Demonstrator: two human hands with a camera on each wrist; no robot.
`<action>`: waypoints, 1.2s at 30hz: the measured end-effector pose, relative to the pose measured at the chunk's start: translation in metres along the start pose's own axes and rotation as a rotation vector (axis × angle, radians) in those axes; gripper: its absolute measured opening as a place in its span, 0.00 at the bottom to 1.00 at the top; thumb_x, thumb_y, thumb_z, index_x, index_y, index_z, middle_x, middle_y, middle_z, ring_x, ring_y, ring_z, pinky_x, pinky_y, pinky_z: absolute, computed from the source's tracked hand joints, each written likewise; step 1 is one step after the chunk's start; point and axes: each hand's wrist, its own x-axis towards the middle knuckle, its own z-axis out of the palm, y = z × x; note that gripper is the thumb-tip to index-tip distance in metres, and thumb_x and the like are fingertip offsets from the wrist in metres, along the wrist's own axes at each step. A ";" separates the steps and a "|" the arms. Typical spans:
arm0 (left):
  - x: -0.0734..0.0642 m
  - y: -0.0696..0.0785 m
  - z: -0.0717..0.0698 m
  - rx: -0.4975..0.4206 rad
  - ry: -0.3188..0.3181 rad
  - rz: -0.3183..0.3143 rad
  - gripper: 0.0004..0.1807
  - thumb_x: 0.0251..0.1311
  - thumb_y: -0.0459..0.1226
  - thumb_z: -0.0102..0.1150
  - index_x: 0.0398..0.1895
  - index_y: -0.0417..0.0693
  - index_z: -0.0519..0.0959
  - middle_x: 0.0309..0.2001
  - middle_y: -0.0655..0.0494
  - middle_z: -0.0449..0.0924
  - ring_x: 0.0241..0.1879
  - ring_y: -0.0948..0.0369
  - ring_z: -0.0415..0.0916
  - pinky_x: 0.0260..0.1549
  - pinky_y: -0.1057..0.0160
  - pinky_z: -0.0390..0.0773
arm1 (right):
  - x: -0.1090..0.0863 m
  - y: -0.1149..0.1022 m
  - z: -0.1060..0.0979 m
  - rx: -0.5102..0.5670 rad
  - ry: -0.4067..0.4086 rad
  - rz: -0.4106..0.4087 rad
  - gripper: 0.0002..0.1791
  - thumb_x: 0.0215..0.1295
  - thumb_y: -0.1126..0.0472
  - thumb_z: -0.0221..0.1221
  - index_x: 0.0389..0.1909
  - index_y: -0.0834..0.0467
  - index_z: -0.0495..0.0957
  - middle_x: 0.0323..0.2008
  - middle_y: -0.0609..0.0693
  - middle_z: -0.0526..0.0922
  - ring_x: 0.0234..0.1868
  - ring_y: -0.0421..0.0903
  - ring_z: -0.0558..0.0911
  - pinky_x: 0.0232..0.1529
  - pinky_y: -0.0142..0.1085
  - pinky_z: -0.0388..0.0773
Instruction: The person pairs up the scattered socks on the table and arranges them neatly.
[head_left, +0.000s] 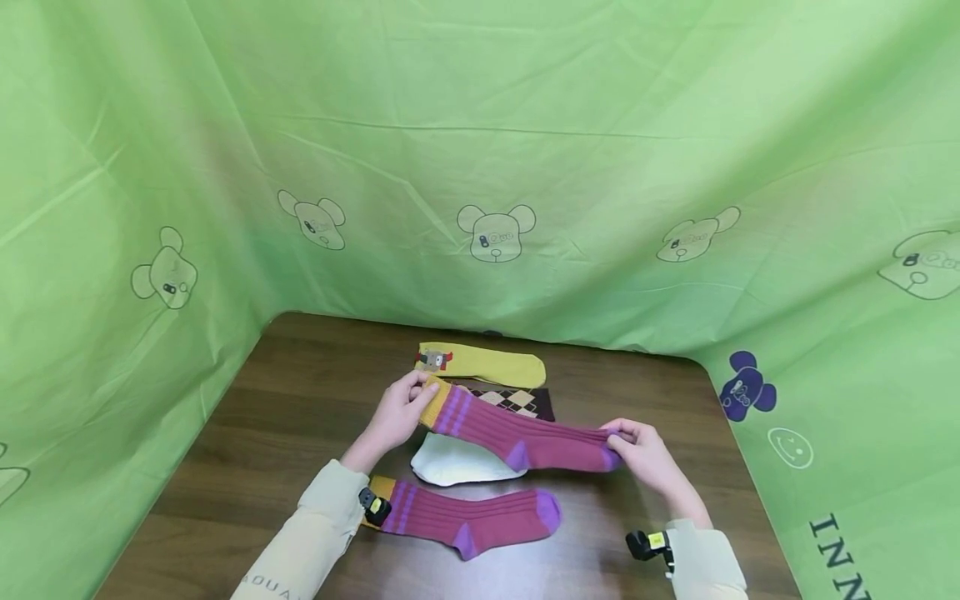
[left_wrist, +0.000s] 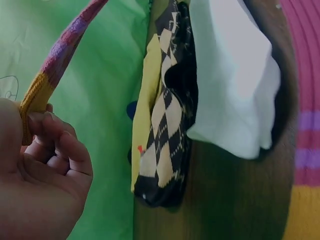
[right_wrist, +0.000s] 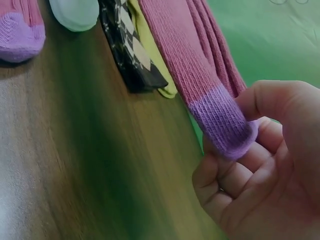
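Note:
A magenta ribbed sock (head_left: 540, 436) with purple stripes, heel and toe is stretched between both hands, above the table. My left hand (head_left: 395, 414) pinches its mustard cuff; in the left wrist view the thumb and fingers close on the cuff (left_wrist: 37, 95). At the other end, my right hand (head_left: 647, 454) pinches the purple toe (right_wrist: 225, 120). Below lies a matching magenta sock (head_left: 495, 521), flat, its cuff partly hidden by my left wrist. The held sock overlaps a white sock (head_left: 457, 461) and a black-and-beige argyle sock (head_left: 525, 402) in the head view.
Farthest back on the wooden table (head_left: 300, 375) lies a yellow sock (head_left: 495, 364) with a small animal picture. A green curtain (head_left: 480, 150) printed with bear heads surrounds the back and sides of the table. Both wrists carry small black cameras.

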 end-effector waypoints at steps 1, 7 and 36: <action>-0.002 0.000 -0.002 -0.001 -0.006 -0.012 0.11 0.75 0.38 0.56 0.50 0.38 0.78 0.17 0.58 0.69 0.17 0.65 0.62 0.19 0.66 0.62 | 0.000 0.000 0.001 -0.001 -0.015 -0.003 0.09 0.66 0.73 0.57 0.44 0.71 0.81 0.37 0.57 0.87 0.34 0.39 0.82 0.36 0.30 0.77; -0.015 -0.007 -0.014 0.009 -0.068 -0.051 0.09 0.74 0.37 0.57 0.49 0.40 0.78 0.16 0.59 0.68 0.15 0.66 0.60 0.17 0.67 0.59 | -0.001 -0.001 0.009 -0.034 -0.088 -0.005 0.09 0.66 0.72 0.57 0.43 0.69 0.83 0.35 0.54 0.88 0.34 0.39 0.82 0.36 0.30 0.76; -0.054 -0.038 -0.083 0.051 -0.667 -0.207 0.09 0.66 0.38 0.64 0.39 0.39 0.84 0.22 0.59 0.79 0.20 0.66 0.71 0.21 0.67 0.76 | -0.008 0.002 0.049 0.003 -0.492 0.015 0.10 0.63 0.72 0.56 0.42 0.70 0.82 0.32 0.51 0.86 0.26 0.38 0.79 0.28 0.28 0.75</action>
